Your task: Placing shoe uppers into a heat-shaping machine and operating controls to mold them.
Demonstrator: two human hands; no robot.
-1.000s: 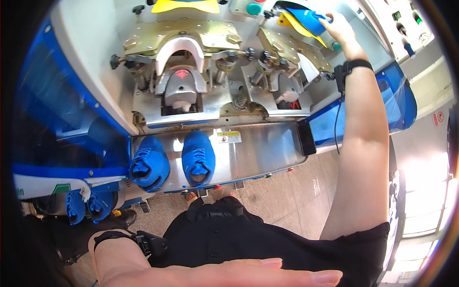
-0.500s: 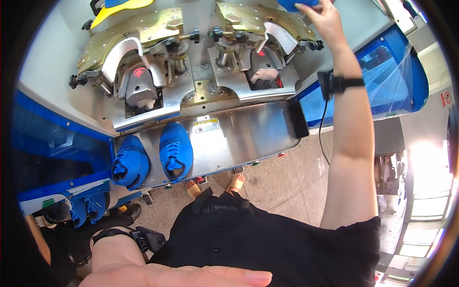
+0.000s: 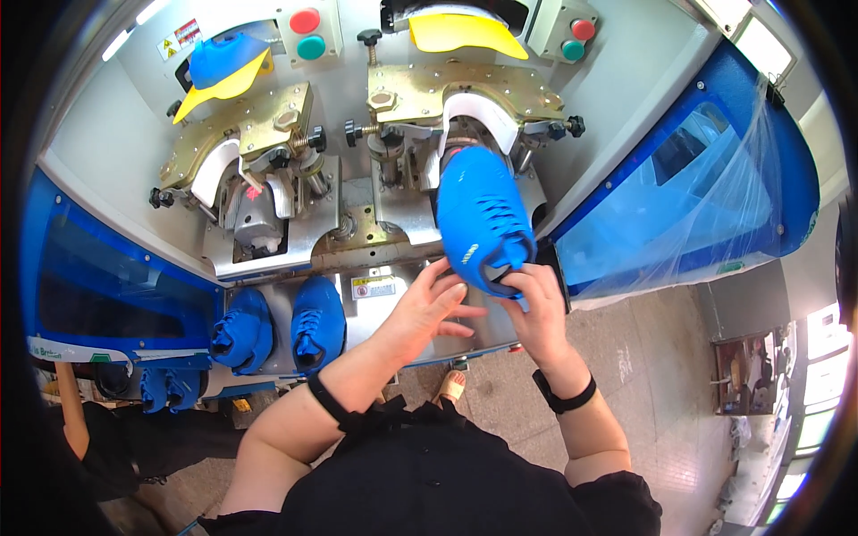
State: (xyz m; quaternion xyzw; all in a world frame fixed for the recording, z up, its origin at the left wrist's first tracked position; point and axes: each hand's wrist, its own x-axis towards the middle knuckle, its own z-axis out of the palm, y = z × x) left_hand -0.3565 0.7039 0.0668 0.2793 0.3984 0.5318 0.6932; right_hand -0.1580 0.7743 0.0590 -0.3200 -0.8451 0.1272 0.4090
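A blue lace-up sneaker [image 3: 481, 205] is held in front of the machine's right-hand clamp [image 3: 469, 94], its toe close to the white curved pad. My right hand [image 3: 539, 308] grips it at the heel collar, thumb and fingers round the opening. Beside the heel, my left hand [image 3: 427, 313] has its fingers apart and holds nothing; whether a fingertip touches the sneaker I cannot tell. The sneaker hides the right mould. At the left station the grey metal mould [image 3: 257, 221] shows bare, with a red light mark near its top.
Two blue sneakers [image 3: 318, 323] stand on the metal ledge [image 3: 407, 284] at left. A blue piece lies on the yellow form [image 3: 223, 89] at the back left; another yellow form [image 3: 469, 34] is farther right. Blue-framed side panels [image 3: 679, 192] flank the machine. A person's arm [image 3: 71, 406] shows at far left.
My right hand has come down from the far upper right to the right clamp with the sneaker. My left hand has moved up from beside my body to the sneaker's heel. The view has shifted.
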